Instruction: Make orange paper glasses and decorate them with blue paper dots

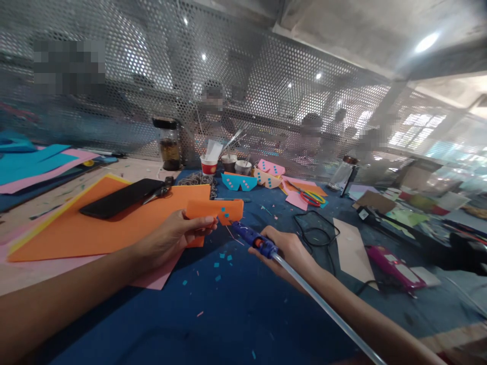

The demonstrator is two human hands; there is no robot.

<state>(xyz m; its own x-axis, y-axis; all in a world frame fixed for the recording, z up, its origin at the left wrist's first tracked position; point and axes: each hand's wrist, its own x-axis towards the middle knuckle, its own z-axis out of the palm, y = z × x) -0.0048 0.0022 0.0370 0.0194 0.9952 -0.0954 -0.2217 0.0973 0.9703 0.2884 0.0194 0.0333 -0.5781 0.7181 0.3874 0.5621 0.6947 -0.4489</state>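
Observation:
Between its thumb and fingers, my left hand [184, 233] pinches an orange paper cutout [205, 207] that bears small blue squares on its right part. My right hand [283, 246] is wrapped round a blue hot glue gun [253, 238], its nozzle at the lower edge of the cutout by the squares; whether it touches cannot be made out. A long clear glue stick [323, 304] sticks out of the gun's back toward me. Loose blue paper squares [217, 264] lie scattered on the dark blue table surface [228, 319] below my hands.
Orange sheets [182, 197] lie left under a black phone [122, 198] and small scissors [162, 190]. Finished-looking blue [239, 181] and pink cutouts [271, 166] stand behind, near paper cups [209, 165] and a jar [170, 147]. Colourful scissors [310, 197] and a black cable [317, 235] lie right.

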